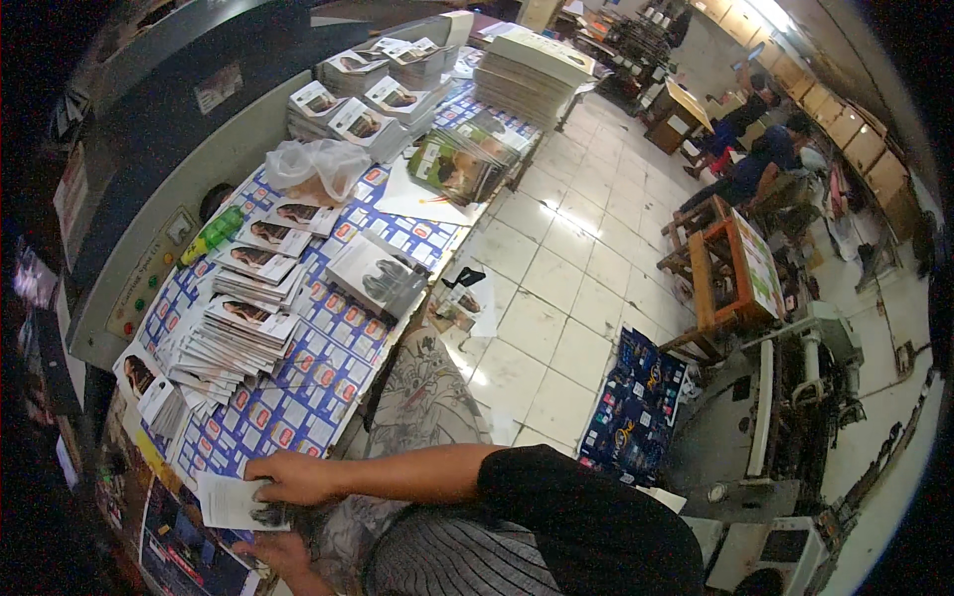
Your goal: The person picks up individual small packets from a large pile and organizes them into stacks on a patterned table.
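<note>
My right hand reaches in from the right and is closed on the right side of a white booklet with a dark picture printed near its lower right corner. My left hand is just below the booklet's lower edge, its fingers stretched out to the left. Whether it touches the booklet is unclear. Beyond them, a fanned row of booklets with a dark-haired figure on the covers lies on the table. A short stack of the same booklets is at the near left.
A grey-covered stack, a plastic bag, green magazines and tall booklet stacks stand farther along. A machine panel borders the left. Right of the table, tiled floor holds a wooden stand; people sit beyond.
</note>
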`<state>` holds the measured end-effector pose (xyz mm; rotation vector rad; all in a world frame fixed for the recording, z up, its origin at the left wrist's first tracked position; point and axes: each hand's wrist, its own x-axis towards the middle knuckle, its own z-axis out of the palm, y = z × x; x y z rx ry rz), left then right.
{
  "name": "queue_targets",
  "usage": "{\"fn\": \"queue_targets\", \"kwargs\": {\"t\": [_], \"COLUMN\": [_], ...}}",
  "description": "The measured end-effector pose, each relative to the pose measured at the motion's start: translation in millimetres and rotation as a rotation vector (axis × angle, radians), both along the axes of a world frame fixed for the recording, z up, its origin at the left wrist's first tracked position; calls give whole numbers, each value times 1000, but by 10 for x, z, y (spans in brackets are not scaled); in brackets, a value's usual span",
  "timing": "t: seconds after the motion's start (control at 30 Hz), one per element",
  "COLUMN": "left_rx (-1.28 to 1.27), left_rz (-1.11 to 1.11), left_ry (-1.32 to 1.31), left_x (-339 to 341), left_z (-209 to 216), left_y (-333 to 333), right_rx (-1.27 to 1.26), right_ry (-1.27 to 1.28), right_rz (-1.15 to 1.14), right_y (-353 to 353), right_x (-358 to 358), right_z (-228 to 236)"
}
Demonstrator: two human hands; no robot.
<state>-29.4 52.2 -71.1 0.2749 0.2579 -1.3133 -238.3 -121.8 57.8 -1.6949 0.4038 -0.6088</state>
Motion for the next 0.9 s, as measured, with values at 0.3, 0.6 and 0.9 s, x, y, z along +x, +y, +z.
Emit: {"fn": "queue_targets", "kwargs": {"t": [0.3, 0.6, 0.9], "left_rx": [760, 788, 614], "left_rz": [-212, 96, -452], "left_ry": [-1373, -2531, -2759], "left_x": [631, -32, -279], "left_z": [-263, 8, 122], "left_y": [244, -600, -645], "right_rx": [-8, -174, -13], "right_ry": [276, 522, 425], "right_rz": [-242, -355, -273], "right_y": [-164, -421, -570], "right_x": [388, 277, 141], "right_z": [-837, -1212, -1094]}}
